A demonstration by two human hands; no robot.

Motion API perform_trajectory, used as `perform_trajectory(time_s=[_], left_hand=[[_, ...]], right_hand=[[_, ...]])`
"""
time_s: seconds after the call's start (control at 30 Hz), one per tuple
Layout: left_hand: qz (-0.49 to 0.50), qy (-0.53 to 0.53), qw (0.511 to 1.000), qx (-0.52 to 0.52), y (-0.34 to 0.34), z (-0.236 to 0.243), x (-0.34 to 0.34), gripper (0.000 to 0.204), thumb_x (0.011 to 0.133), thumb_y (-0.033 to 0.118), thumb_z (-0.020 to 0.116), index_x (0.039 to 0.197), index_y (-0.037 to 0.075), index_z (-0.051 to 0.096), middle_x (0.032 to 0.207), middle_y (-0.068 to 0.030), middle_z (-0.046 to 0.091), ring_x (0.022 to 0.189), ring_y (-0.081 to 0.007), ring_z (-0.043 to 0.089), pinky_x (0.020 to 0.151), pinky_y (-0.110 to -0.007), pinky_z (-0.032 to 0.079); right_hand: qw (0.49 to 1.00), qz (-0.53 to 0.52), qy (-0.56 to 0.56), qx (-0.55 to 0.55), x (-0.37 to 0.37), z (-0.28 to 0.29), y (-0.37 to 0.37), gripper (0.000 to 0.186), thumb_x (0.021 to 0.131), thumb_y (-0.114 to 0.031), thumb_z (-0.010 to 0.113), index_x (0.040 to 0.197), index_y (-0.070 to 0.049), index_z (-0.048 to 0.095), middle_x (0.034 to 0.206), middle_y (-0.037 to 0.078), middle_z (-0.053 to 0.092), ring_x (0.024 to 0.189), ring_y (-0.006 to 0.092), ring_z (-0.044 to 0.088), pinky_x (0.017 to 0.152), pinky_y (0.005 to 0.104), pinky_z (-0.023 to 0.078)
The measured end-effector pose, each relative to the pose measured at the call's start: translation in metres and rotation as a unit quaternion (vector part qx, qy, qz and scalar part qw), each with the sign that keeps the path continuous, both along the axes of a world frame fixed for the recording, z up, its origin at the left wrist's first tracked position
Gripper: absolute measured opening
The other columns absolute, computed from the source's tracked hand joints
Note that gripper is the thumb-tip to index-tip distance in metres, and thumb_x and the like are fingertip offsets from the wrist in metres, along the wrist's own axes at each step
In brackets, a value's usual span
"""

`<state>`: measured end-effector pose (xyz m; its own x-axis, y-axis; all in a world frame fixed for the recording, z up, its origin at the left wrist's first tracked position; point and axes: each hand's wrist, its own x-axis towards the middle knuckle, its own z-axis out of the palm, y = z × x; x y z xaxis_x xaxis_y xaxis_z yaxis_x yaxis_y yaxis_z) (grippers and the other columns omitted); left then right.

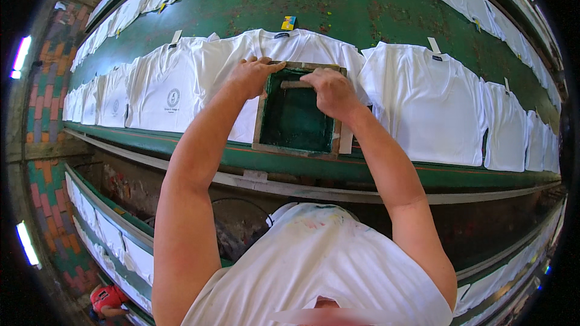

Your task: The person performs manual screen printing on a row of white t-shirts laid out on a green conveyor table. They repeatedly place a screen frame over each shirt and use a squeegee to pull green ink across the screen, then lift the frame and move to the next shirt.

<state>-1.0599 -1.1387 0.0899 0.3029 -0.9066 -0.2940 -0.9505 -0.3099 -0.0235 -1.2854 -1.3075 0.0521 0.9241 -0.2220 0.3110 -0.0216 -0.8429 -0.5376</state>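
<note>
A wooden-framed printing screen (296, 121) with dark green mesh lies flat on a white T-shirt (241, 54). My left hand (251, 76) grips the frame at its far left corner, fingers over the wooden edge. In my right hand (332, 92) is a squeegee (294, 84) with a pale wooden handle, held inside the frame near its far end. Its blade is hidden from this view. The screen covers the shirt's front. To the left, another white T-shirt (162, 93) bears a small dark round print; the white T-shirt (423, 105) on the right looks plain.
More white shirts lie in a row along the long green table (272, 9), with another row across its far side. A yellow and blue packet (289, 23) lies beyond the collar. Metal rail (266, 186) runs along the near edge. A person in red (109, 296) is at lower left.
</note>
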Motion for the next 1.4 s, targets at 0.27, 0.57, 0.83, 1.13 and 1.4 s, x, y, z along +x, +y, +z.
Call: perform_trajectory(time_s=[0.27,0.57,0.83,1.13,1.4], left_hand=[[-0.003,0.01,1.0,-0.018,0.004,-0.013,0.007,0.109,0.073,0.021,0.104,0.168,0.043,0.055,0.16,-0.0011,0.065,0.145,-0.0326,0.063,0.118,-0.055,0.051],[-0.01,0.043,0.998,-0.037,0.004,-0.011,0.011,0.113,0.067,0.014,0.105,0.167,0.037,0.057,0.158,-0.0028,0.066,0.143,-0.0343,0.064,0.118,-0.055,0.052],[0.003,0.03,0.999,-0.032,0.002,-0.015,0.007,0.111,0.069,0.013,0.103,0.167,0.04,0.057,0.157,-0.0049,0.067,0.142,-0.0345,0.065,0.115,-0.054,0.053],[0.009,0.042,0.998,-0.055,0.004,-0.011,0.007,0.09,0.08,0.014,0.098,0.16,0.037,0.066,0.151,-0.0048,0.071,0.142,-0.0326,0.066,0.117,-0.054,0.052],[0.001,0.061,0.996,-0.072,0.01,-0.014,0.012,0.109,0.068,0.017,0.106,0.165,0.036,0.06,0.153,-0.0066,0.069,0.142,-0.036,0.064,0.115,-0.056,0.053]], right_hand=[[0.998,0.006,0.03,-0.06,-0.027,0.004,0.041,0.048,0.088,0.003,0.065,0.131,-0.011,0.082,0.113,0.013,0.078,0.105,0.0362,0.074,0.097,0.0475,0.059],[0.995,0.034,0.042,-0.078,-0.079,0.014,0.118,0.048,0.085,0.0,0.073,0.13,-0.012,0.082,0.116,0.01,0.078,0.104,0.0335,0.073,0.092,0.047,0.058],[0.994,0.067,0.062,0.063,-0.039,0.018,0.047,0.039,0.09,0.006,0.063,0.124,-0.004,0.079,0.115,0.021,0.078,0.111,0.0442,0.073,0.102,0.0508,0.059],[0.999,-0.014,0.029,-0.022,-0.005,0.008,0.027,0.05,0.088,0.01,0.059,0.129,-0.007,0.082,0.115,0.019,0.079,0.11,0.0432,0.073,0.102,0.0519,0.059],[0.998,0.02,0.06,-0.023,-0.059,0.022,0.101,0.048,0.088,0.006,0.062,0.129,-0.007,0.081,0.12,0.016,0.08,0.109,0.0397,0.073,0.098,0.0512,0.059]])
